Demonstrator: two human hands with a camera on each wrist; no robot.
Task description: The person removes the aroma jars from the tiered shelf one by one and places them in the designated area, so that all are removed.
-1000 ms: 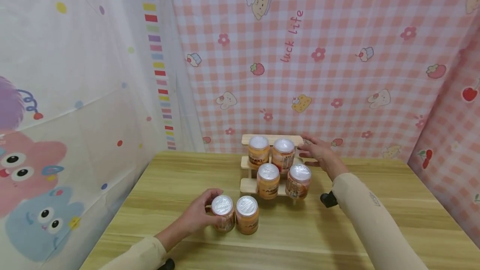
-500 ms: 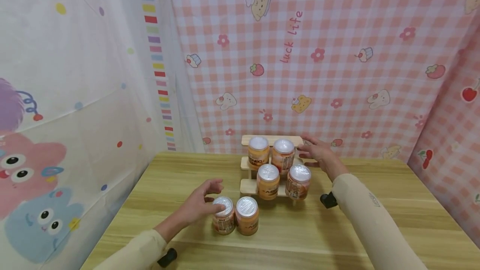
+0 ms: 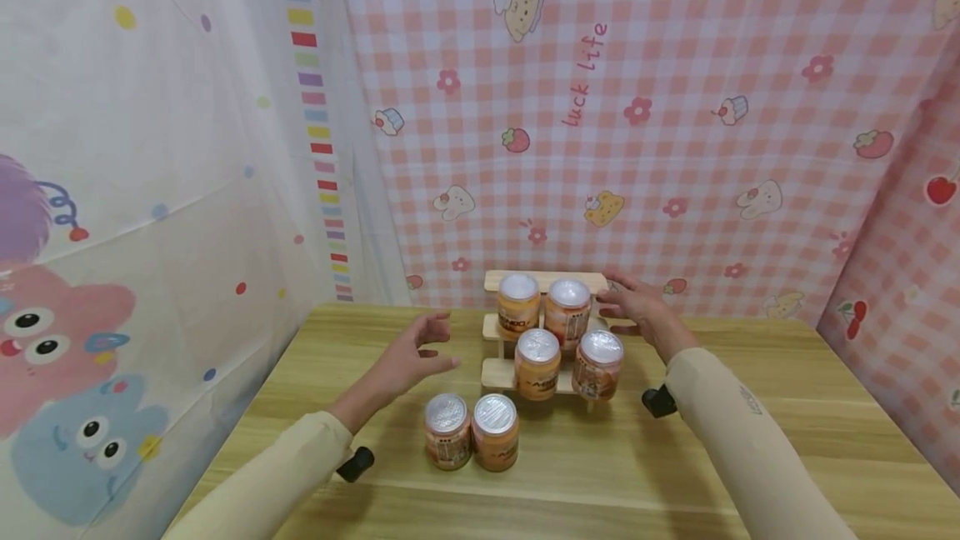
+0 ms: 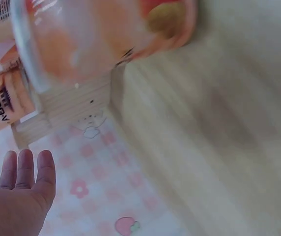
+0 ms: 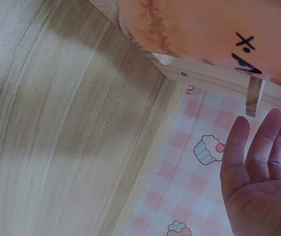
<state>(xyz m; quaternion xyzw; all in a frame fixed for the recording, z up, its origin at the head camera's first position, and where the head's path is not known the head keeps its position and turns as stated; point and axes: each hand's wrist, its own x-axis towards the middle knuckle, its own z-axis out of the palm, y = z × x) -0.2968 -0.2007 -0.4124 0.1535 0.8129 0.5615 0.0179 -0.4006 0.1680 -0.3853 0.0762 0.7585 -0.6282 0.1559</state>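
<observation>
My left hand [image 3: 411, 358] hovers over the table to the left of a stepped wooden rack [image 3: 497, 373], fingers loosely spread and holding nothing. In front of it two orange cans with silver lids, a left can [image 3: 448, 444] and a right can [image 3: 496, 447], stand side by side. The rack carries an upper-left can [image 3: 519, 315], an upper-right can [image 3: 567, 319], a lower-left can [image 3: 537, 373] and a lower-right can [image 3: 597, 375]. My right hand [image 3: 641, 311] is at the rack's right end, fingers extended; whether they touch the wood I cannot tell.
Behind the wood-grain table [image 3: 750, 440] hangs a pink checked cloth [image 3: 675, 148]. A white printed sheet [image 3: 187, 232] hangs along the left side. Black wrist mounts show at the left cuff [image 3: 356, 464] and the right cuff [image 3: 659, 401].
My left hand has let go of the left front can and moved up and away, toward the rack's left side. The right hand and the cans have stayed put.
</observation>
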